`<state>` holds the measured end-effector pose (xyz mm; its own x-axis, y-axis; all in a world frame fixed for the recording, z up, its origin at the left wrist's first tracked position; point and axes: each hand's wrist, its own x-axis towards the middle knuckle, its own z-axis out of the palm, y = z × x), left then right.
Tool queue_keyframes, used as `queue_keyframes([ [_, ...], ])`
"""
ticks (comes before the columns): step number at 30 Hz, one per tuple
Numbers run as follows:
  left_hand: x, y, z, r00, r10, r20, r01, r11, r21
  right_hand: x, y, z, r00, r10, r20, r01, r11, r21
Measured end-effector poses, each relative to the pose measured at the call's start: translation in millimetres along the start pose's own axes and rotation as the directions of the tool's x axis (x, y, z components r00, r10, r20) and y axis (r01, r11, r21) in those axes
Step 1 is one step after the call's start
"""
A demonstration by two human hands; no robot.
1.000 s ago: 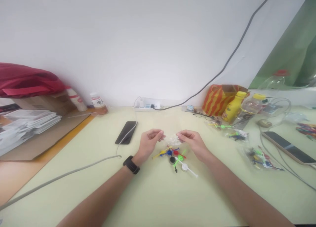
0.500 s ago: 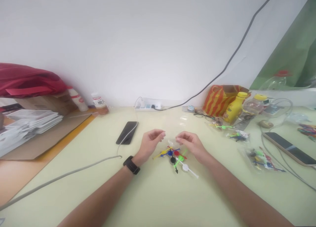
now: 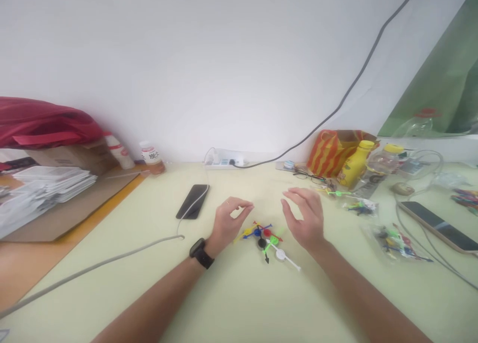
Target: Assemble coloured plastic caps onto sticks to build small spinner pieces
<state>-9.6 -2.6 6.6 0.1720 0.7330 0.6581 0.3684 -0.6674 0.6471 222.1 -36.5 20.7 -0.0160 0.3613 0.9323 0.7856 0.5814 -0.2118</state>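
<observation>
My left hand [image 3: 230,219], with a black watch on the wrist, is closed in a pinch with thumb and forefinger together. Whatever lies between those fingertips, if anything, is too faint to make out. My right hand [image 3: 305,217] is raised to the right with thumb and fingers apart, holding nothing I can see. Below and between the hands, a small cluster of plastic arrow spinners lies on the table: a yellow one [image 3: 248,231], a blue one [image 3: 257,232], a red one [image 3: 267,232], a black one [image 3: 262,243], a green one [image 3: 274,240] and a white one [image 3: 280,254].
Clear bags of spinners [image 3: 398,241] lie at right beside a phone [image 3: 440,226]. A black phone [image 3: 192,201] with a cable is at left. Bottles, a striped bag [image 3: 323,154] and a power strip [image 3: 224,160] line the wall. Cardboard [image 3: 70,211] covers the left edge.
My right hand has opened from a pinch and moved right and slightly up. Glints of clear plastic seen earlier around the hands no longer show. My left hand stays pinched; the spinners lie still.
</observation>
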Motion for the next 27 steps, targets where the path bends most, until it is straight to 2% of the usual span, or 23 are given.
queue_keyframes([
  [2, -1.2, -0.7, 0.9, 0.999, 0.039, 0.008, -0.040, 0.999, 0.020, 0.3, -3.2, 1.3, 0.995, -0.082, 0.047, 0.082, 0.997, 0.017],
  [4, -1.7, -0.3, 1.2, 0.997, 0.072, 0.012, -0.073, 0.997, 0.039, 1.4, -5.2, 2.7, 0.992, -0.093, 0.084, 0.090, 0.995, 0.031],
  [7, -0.9, 0.9, 0.7, 0.990, 0.138, -0.024, -0.136, 0.989, 0.064, 3.4, -5.9, 2.6, 0.989, -0.048, 0.139, 0.036, 0.995, 0.092],
  [9, 0.6, 0.9, 0.0, 0.981, 0.188, -0.052, -0.183, 0.980, 0.082, 3.4, -6.1, 1.7, 0.976, -0.017, 0.217, -0.023, 0.984, 0.176],
  [13, 3.8, 1.3, -1.7, 0.963, 0.264, -0.057, -0.258, 0.961, 0.097, 0.0, -8.7, 0.0, 0.915, 0.028, 0.403, -0.162, 0.939, 0.303],
  [16, 3.8, 7.0, -4.4, 0.965, 0.259, -0.032, -0.257, 0.964, 0.070, -2.2, -11.7, -1.0, 0.855, -0.002, 0.519, -0.199, 0.922, 0.332],
  [18, 2.4, 12.5, -6.4, 0.981, 0.193, 0.011, -0.194, 0.981, 0.028, -2.6, -13.3, -1.2, 0.830, -0.051, 0.556, -0.169, 0.926, 0.336],
  [21, 0.4, 14.8, -6.8, 0.999, -0.034, -0.001, 0.033, 0.988, -0.152, -3.3, -14.3, 0.3, 0.820, -0.111, 0.561, -0.087, 0.946, 0.313],
  [24, 1.1, 6.0, -3.0, 0.960, -0.278, -0.017, 0.244, 0.869, -0.430, -6.7, -15.8, 3.7, 0.804, -0.143, 0.577, -0.044, 0.954, 0.298],
  [27, 2.8, -3.7, 0.7, 0.933, -0.351, 0.080, 0.334, 0.763, -0.554, -13.1, -18.7, 6.8, 0.785, -0.175, 0.594, -0.040, 0.943, 0.331],
])
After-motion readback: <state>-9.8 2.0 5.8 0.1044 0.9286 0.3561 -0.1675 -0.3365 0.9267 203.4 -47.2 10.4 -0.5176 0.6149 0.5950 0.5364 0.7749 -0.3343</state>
